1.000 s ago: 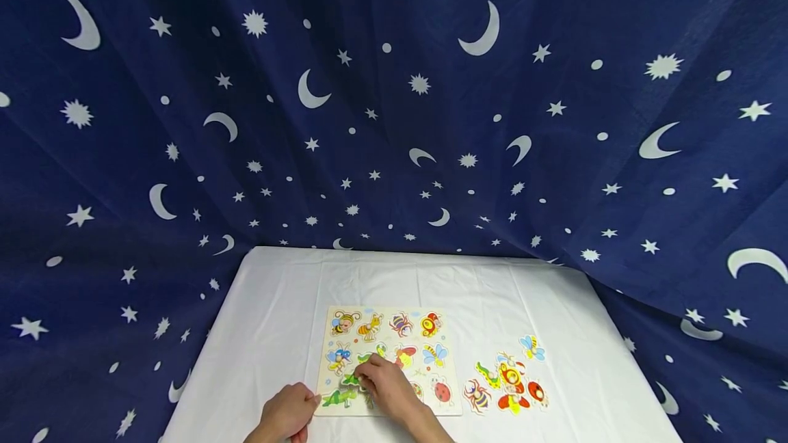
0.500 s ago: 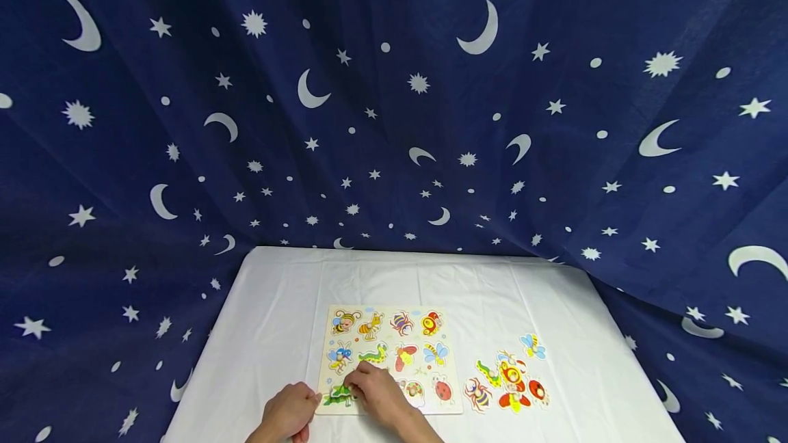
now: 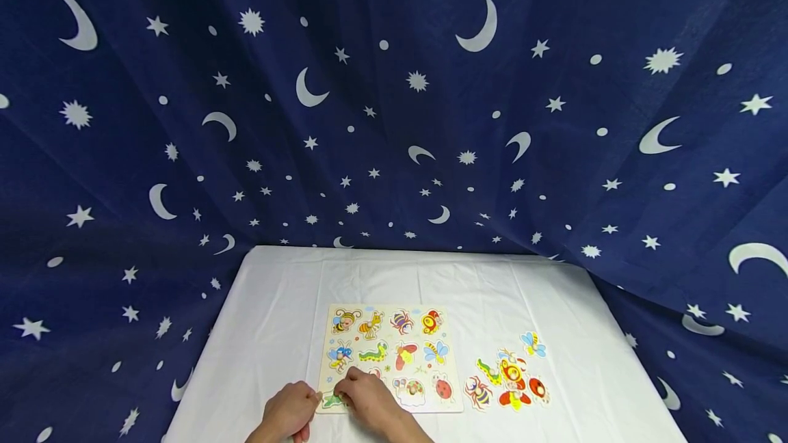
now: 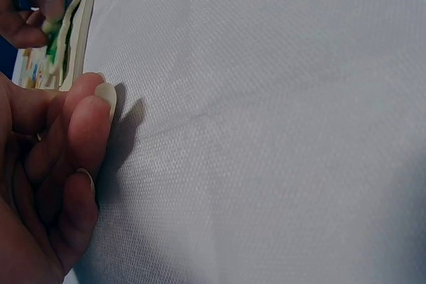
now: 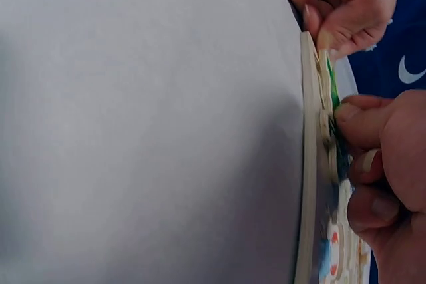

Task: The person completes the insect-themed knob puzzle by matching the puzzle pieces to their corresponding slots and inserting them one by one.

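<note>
A wooden insect puzzle board (image 3: 418,333) lies on the white-covered table. My left hand (image 3: 289,405) holds its near left corner, thumb on top and the other fingers curled at the edge, as the right wrist view shows. At that same corner my right hand (image 3: 369,398) pinches a green insect puzzle piece (image 3: 333,400). Seen from the right wrist, the green piece (image 5: 335,94) sits slightly raised over the board's near edge, and the right fingers cover much of it. The left wrist view shows the green piece (image 4: 53,44) under the right fingertips.
Right of the board lies a loose cluster of pieces: a spider (image 3: 477,392), a caterpillar (image 3: 488,371), a ladybug (image 3: 537,389), a blue-winged bee (image 3: 532,344) and several others overlapping. A blue curtain (image 3: 394,122) with moons and stars hangs behind the white tablecloth (image 3: 271,320).
My right hand has moved left and nearer the board's near left corner with the green piece, uncovering the caterpillar and the board's middle. The left hand stays at the corner.
</note>
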Tool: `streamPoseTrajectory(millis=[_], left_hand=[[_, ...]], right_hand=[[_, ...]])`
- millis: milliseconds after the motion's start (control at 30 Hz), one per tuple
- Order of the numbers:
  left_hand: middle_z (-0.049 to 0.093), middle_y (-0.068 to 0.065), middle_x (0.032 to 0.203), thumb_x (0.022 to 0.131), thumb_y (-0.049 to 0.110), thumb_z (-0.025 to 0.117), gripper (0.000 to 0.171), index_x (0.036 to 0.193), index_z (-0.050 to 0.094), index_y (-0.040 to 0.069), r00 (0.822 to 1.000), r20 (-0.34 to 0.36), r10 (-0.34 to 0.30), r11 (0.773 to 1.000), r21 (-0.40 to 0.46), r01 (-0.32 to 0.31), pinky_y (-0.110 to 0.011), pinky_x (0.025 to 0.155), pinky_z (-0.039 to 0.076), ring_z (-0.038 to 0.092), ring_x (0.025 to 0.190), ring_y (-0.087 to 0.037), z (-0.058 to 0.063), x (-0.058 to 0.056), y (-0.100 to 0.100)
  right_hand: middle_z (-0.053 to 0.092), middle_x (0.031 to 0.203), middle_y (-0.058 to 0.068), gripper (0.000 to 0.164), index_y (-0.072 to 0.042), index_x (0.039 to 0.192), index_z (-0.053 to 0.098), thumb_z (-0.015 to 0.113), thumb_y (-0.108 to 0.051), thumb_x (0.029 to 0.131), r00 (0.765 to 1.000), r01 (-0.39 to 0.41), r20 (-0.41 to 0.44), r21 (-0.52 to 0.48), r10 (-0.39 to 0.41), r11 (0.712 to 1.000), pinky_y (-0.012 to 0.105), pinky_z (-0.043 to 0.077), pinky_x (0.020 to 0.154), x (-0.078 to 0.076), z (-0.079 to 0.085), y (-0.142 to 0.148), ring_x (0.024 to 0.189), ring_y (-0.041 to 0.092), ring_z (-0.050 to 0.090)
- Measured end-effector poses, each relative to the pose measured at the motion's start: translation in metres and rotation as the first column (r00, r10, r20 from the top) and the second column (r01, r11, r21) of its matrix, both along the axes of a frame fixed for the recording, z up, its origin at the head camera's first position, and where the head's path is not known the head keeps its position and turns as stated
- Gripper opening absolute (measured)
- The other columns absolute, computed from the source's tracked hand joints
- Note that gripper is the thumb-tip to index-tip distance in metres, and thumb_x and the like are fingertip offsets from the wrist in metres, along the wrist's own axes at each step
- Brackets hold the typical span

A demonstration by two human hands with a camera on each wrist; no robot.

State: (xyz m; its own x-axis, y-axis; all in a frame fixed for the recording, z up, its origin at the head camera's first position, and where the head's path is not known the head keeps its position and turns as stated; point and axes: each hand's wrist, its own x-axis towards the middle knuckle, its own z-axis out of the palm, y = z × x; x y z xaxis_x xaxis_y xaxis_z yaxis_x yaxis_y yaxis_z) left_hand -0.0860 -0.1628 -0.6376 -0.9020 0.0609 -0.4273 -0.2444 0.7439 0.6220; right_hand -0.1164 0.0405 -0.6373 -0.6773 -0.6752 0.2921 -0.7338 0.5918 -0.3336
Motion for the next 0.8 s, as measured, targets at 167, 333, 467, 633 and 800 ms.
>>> streamPoseTrajectory(millis=[167,333,467,633,800], left_hand=[[0.056,0.004,0.04,0.095,0.03,0.055,0.025,0.08,0.06,0.011,1.0,0.026,0.005,1.0,-0.005,-0.005,-0.03,0.046,0.042,0.053,0.032,-0.007,0.001,-0.001,0.0],[0.055,0.004,0.041,0.096,0.029,0.054,0.027,0.075,0.058,0.012,0.999,0.034,-0.003,1.0,-0.001,0.003,-0.031,0.044,0.042,0.052,0.031,-0.008,0.0,-0.002,0.0],[0.055,0.004,0.04,0.096,0.029,0.053,0.03,0.07,0.057,0.013,1.0,0.016,-0.022,1.0,0.004,0.022,-0.031,0.045,0.042,0.052,0.031,-0.008,0.001,-0.002,0.001],[0.055,0.005,0.04,0.096,0.03,0.052,0.032,0.068,0.057,0.015,0.999,0.017,-0.037,0.999,0.0,0.037,-0.031,0.045,0.04,0.052,0.031,-0.008,0.001,-0.003,0.001],[0.055,0.005,0.04,0.096,0.03,0.053,0.029,0.072,0.058,0.014,0.999,0.041,-0.01,1.0,-0.019,0.011,-0.03,0.046,0.04,0.052,0.031,-0.008,0.0,-0.002,0.0]], right_hand=[[0.057,0.08,-0.012,0.01,-0.023,0.091,0.073,0.07,-0.017,0.084,0.999,0.044,0.013,0.016,-0.044,0.999,0.009,0.033,0.055,0.003,-0.002,-0.005,0.061,-0.006,0.041],[0.057,0.08,-0.011,0.01,-0.023,0.092,0.073,0.069,-0.017,0.085,0.993,0.103,0.053,0.035,-0.105,0.994,0.012,0.033,0.055,0.006,-0.002,-0.008,0.06,-0.005,0.04],[0.057,0.08,-0.009,0.014,-0.023,0.091,0.073,0.07,-0.013,0.08,0.987,0.143,0.062,0.04,-0.145,0.989,0.012,0.032,0.053,0.008,-0.005,-0.01,0.058,-0.004,0.038],[0.056,0.078,-0.009,0.02,-0.023,0.09,0.072,0.072,-0.01,0.074,0.984,0.176,-0.016,0.042,-0.176,0.983,0.013,0.03,0.05,0.012,-0.008,-0.012,0.055,-0.002,0.038],[0.055,0.078,-0.009,0.018,-0.023,0.092,0.072,0.071,-0.013,0.077,0.983,0.184,0.007,0.047,-0.184,0.982,0.014,0.03,0.05,0.014,-0.008,-0.013,0.055,-0.002,0.039]])
